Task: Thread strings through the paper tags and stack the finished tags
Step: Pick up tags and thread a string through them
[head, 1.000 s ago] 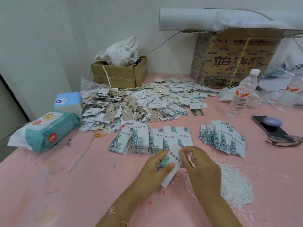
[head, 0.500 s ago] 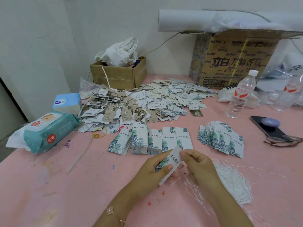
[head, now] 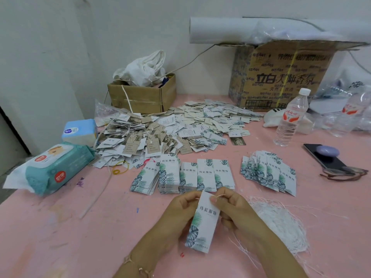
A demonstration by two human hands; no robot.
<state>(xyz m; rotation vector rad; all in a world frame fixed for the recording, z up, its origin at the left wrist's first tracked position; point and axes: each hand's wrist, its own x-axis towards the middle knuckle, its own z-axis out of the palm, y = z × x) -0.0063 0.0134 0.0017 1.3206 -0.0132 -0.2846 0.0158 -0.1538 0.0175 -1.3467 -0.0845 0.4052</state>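
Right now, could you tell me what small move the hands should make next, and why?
Probably draw the string through the top of the tag. The right hand pinches the string right at that top edge while the left hand holds the tag steady, so the threading looks begun but not finished.

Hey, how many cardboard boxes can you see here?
2. A small open box at the back, holding white cloth, and a large printed box at the back right, under a white roll. More may sit out of frame.
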